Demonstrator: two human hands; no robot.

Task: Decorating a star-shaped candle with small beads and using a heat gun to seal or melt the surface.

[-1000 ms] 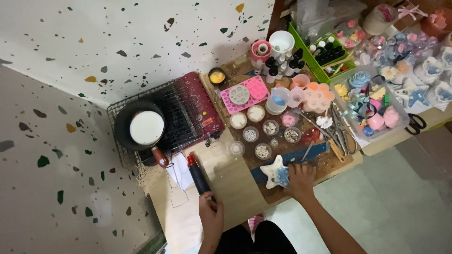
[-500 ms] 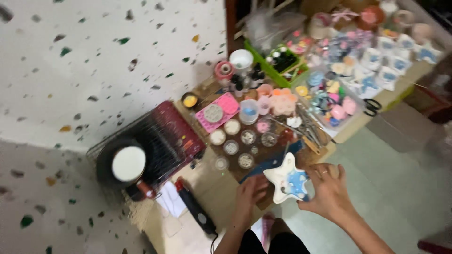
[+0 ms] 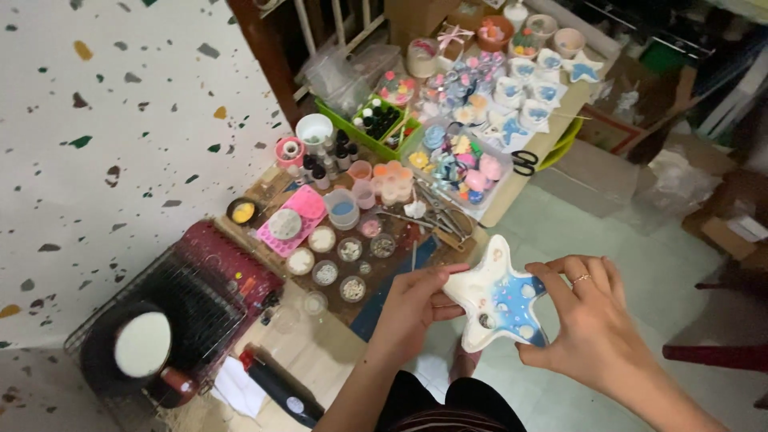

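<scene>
- I find the star-shaped dish (image 3: 498,298) lifted clear of the bench (image 3: 320,360) and held in the air over the floor (image 3: 664,264), at about 4 o'clock from the small round pots.
- My left hand (image 3: 416,308) takes the star's left arm, fingers (image 3: 436,280) curled and pinching its edge; my right hand (image 3: 588,316) takes the right side, fingers (image 3: 560,276) spread along the rim with the thumb under it.
- State of the piece, as I judge it: white body, blue filling with small pale shells already set in the well. The pour and the decoration look done; I cannot tell whether the filling has hardened.
- Left to do, by my reading: only the inspection in hand and setting the piece down. Finished stars of the same kind (image 3: 582,70) lie at 1 o'clock on the far end of the bench.
- Untouched at present: the pink silicone mould (image 3: 292,224), the round pots of shells and grit (image 3: 350,250), the scissors (image 3: 524,162), the black pan (image 3: 128,352) at 8 o'clock.
- Change from the frame a second ago: the star then lay on the bench edge under the right hand alone, and the left hand rested by the dark lighter (image 3: 276,384). Half a second ago both hands were closing on it. Now it is raised, nearer the camera.
- The view has also swung right, showing more floor.
</scene>
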